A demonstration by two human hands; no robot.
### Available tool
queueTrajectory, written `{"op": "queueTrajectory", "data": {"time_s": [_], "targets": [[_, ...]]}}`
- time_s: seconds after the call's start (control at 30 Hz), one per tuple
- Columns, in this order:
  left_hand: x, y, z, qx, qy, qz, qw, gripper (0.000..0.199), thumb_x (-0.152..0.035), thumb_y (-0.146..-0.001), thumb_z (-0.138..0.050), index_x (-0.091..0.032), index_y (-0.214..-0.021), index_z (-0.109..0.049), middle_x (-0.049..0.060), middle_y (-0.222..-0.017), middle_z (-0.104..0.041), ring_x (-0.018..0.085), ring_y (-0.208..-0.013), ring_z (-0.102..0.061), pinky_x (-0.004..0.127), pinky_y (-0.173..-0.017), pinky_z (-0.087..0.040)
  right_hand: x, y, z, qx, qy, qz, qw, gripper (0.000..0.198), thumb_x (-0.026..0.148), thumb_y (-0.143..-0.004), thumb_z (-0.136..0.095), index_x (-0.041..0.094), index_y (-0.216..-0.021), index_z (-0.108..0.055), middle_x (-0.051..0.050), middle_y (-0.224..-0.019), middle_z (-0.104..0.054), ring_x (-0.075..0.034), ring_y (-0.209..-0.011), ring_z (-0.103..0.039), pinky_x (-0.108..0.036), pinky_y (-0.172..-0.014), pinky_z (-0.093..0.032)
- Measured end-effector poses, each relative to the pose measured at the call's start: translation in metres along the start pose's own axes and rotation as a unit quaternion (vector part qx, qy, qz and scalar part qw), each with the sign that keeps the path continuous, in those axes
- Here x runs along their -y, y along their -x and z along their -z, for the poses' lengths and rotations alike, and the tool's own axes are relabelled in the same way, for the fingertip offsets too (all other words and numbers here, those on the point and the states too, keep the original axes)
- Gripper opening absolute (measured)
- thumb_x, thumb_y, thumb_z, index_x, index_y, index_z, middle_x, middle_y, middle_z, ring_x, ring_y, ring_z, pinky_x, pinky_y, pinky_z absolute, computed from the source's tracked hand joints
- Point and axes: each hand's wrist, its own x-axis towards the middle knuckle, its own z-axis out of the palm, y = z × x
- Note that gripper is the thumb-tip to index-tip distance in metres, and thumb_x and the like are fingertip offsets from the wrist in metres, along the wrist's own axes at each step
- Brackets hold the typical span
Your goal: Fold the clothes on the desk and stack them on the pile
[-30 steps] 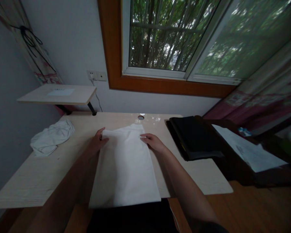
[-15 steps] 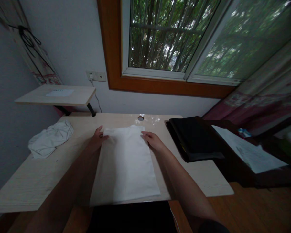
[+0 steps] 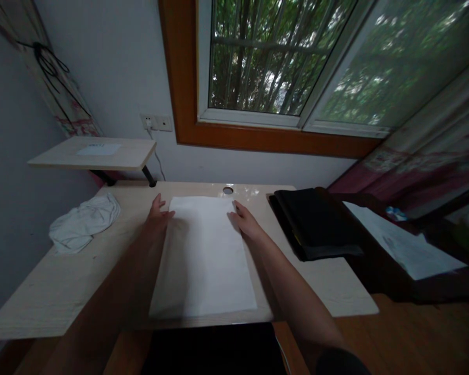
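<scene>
A large white sheet (image 3: 207,260) lies flat on the light wooden desk (image 3: 113,286) in front of me; whether it is paper or cloth I cannot tell. At its upper left edge is my left hand (image 3: 158,214), fingers apart and the thumb tip resting by the edge. Opposite, at the upper right edge, my right hand (image 3: 245,219) has its thumb touching the sheet and its forefinger held apart. Neither hand is closed around the sheet. The far edge of the sheet runs nearly straight between them.
A crumpled white cloth (image 3: 84,221) lies on the left, below a small raised shelf (image 3: 133,151). Black folders (image 3: 312,224) are stacked on the right, near a printed sheet (image 3: 400,239) on dark furniture. A round cable hole (image 3: 227,190) sits at the back.
The white sheet has shifted slightly away from me, and its uneven far edge has become straighter. Both hands have moved a little forward, with their fingers spreading.
</scene>
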Motion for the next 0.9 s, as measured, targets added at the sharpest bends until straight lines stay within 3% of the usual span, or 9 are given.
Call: {"op": "queueTrajectory", "data": {"time_s": [0.07, 0.17, 0.3, 0.4, 0.5, 0.67, 0.9], "targets": [[0.009, 0.003, 0.000, 0.011, -0.086, -0.019, 0.996, 0.100, -0.029, -0.069, -0.080, -0.019, -0.158, -0.034, 0.022, -0.149, -0.046, 0.028, -0.108, -0.067, 0.048, -0.097, -0.056, -0.006, 0.001, -0.001, -0.007, 0.036, 0.007, 0.999, 0.064, 0.046, -0.087, -0.064, 0.018, -0.144, -0.058, -0.015, -0.138, -0.064, -0.028, -0.128, -0.058, -0.049, -0.114, -0.041], [0.017, 0.016, 0.002, 0.020, -0.210, -0.107, 0.972, 0.080, -0.028, -0.073, -0.075, -0.015, -0.148, -0.051, 0.020, -0.144, -0.050, 0.036, -0.131, -0.054, 0.054, -0.113, -0.045, -0.008, 0.010, 0.002, -0.033, 0.082, 0.037, 0.995, 0.056, 0.038, -0.087, -0.063, 0.018, -0.139, -0.064, -0.016, -0.139, -0.062, -0.029, -0.128, -0.057, -0.048, -0.114, -0.043], [0.011, 0.049, 0.001, 0.076, -0.317, -0.243, 0.914, 0.047, -0.029, -0.090, -0.060, -0.021, -0.136, -0.063, 0.015, -0.152, -0.049, 0.034, -0.146, -0.041, 0.055, -0.123, -0.031, 0.004, 0.030, 0.005, -0.038, 0.168, 0.085, 0.981, 0.044, 0.029, -0.092, -0.056, 0.017, -0.133, -0.069, -0.017, -0.146, -0.056, -0.027, -0.131, -0.057, -0.045, -0.116, -0.043], [0.002, 0.077, -0.009, 0.137, -0.373, -0.301, 0.867, 0.043, -0.032, -0.098, -0.050, -0.025, -0.139, -0.062, 0.010, -0.159, -0.048, 0.033, -0.154, -0.030, 0.059, -0.126, -0.021, 0.020, 0.046, -0.003, -0.009, 0.240, 0.132, 0.962, 0.044, 0.028, -0.098, -0.052, 0.017, -0.138, -0.066, -0.015, -0.153, -0.052, -0.028, -0.140, -0.050, -0.046, -0.121, -0.039], [-0.003, 0.098, -0.023, 0.179, -0.403, -0.311, 0.842, 0.046, -0.035, -0.101, -0.048, -0.028, -0.145, -0.057, 0.008, -0.161, -0.046, 0.032, -0.155, -0.029, 0.061, -0.127, -0.012, 0.036, 0.061, -0.021, 0.053, 0.295, 0.166, 0.939, 0.047, 0.033, -0.103, -0.050, 0.021, -0.147, -0.057, -0.012, -0.162, -0.043, -0.030, -0.149, -0.040, -0.051, -0.123, -0.034], [0.000, 0.105, -0.027, 0.164, -0.416, -0.270, 0.853, 0.049, -0.040, -0.102, -0.044, -0.029, -0.149, -0.053, 0.010, -0.161, -0.045, 0.031, -0.153, -0.035, 0.061, -0.127, -0.012, 0.042, 0.078, -0.040, 0.104, 0.363, 0.171, 0.910, 0.052, 0.044, -0.105, -0.050, 0.022, -0.153, -0.050, -0.012, -0.165, -0.037, -0.032, -0.154, -0.032, -0.057, -0.125, -0.026], [0.014, 0.121, 0.008, 0.156, -0.426, -0.253, 0.855, 0.051, -0.041, -0.103, -0.042, -0.026, -0.151, -0.050, 0.011, -0.164, -0.041, 0.031, -0.155, -0.031, 0.060, -0.125, -0.022, 0.028, 0.097, -0.009, 0.074, 0.388, 0.141, 0.908, 0.051, 0.041, -0.106, -0.047, 0.024, -0.154, -0.049, -0.011, -0.166, -0.035, -0.034, -0.154, -0.030, -0.060, -0.123, -0.027]]}}
